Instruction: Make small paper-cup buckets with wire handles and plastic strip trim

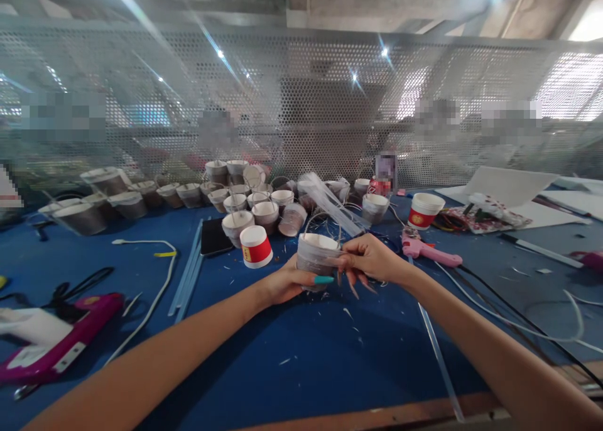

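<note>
Near the middle of the blue table [301, 368], my left hand [287, 281] is wrapped round a grey covered paper cup [318, 255] with a thin handle arching over its white rim. My left thumb, with a long teal nail, lies across the front of the cup. At the cup's right side, my right hand [365, 261] has its thumb and index finger pinched against the grey covering, the other fingers hanging lower. Whether a loose end lies in that pinch is too small to tell. A white cup with a red band [257, 247] stands upside down just left.
Several grey cups [238, 225] crowd the back left. A pink glue gun [431, 252] and a red-banded cup [424, 211] are at the right. Clear glue sticks [188, 274], a black phone [217, 237], a white cable [164, 280] and a magenta device [70, 337] lie left.
</note>
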{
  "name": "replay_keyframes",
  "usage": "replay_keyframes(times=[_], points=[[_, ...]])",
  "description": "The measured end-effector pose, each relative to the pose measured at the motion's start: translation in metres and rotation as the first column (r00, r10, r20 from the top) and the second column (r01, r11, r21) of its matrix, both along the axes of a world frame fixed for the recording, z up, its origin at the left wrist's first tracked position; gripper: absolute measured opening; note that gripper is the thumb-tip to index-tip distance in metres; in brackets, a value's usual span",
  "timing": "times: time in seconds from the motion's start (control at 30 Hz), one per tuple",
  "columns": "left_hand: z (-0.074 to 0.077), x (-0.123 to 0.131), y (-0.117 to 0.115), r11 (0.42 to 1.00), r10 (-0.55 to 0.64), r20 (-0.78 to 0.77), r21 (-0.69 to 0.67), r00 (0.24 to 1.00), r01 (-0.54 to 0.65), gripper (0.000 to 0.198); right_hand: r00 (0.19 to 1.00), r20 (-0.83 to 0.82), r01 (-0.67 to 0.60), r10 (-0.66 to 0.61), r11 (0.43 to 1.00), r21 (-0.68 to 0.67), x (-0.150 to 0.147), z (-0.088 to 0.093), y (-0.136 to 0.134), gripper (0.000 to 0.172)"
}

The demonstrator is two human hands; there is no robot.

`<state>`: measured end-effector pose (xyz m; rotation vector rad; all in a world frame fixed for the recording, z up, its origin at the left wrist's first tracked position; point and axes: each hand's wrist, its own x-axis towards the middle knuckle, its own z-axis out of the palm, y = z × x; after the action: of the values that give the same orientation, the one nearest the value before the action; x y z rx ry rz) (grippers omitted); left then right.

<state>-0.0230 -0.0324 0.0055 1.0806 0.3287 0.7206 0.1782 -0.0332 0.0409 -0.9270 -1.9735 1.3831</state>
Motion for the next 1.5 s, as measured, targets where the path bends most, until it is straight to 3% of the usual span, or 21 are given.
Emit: replay_keyframes(times=[0.5, 0.67, 0.8, 0.93, 1.03, 1.5], points=[[-0.003, -0.001, 0.003, 0.998, -0.033, -0.03, -0.052, 0.999, 0.031, 0.055, 0.996, -0.021, 0.082, -0.082, 0.996, 0.025, -0.001, -0.005, 0.003, 0.036], [-0.002, 0.0, 0.002, 0.996, 0.058, -0.002, -0.067, 0.998, -0.058, 0.053, 0.994, -0.023, 0.105, -0.104, 0.993, 0.043, -0.001, -0.003, 0.003, 0.038], [0.002, 0.005, -0.003, 0.991, 0.136, -0.067, -0.011, 0.988, -0.137, 0.053, 0.993, -0.023, 0.12, -0.12, 0.992, 0.032, -0.003, -0.001, 0.001, 0.035], [0.006, 0.009, -0.008, 0.984, 0.168, -0.094, 0.074, 0.981, -0.161, 0.057, 0.995, -0.016, 0.101, -0.1, 0.995, 0.004, -0.004, -0.001, 0.0, 0.034], [0.007, 0.009, -0.009, 0.985, 0.174, -0.132, 0.044, 0.976, -0.17, 0.054, 0.998, -0.012, 0.06, -0.061, 0.998, -0.008, -0.001, -0.001, 0.001, 0.034], [-0.005, 0.003, -0.003, 0.997, -0.004, 0.024, -0.078, 1.0, 0.006, 0.063, 0.999, 0.015, 0.048, -0.048, 0.999, 0.021, 0.002, 0.001, 0.002, 0.035]])
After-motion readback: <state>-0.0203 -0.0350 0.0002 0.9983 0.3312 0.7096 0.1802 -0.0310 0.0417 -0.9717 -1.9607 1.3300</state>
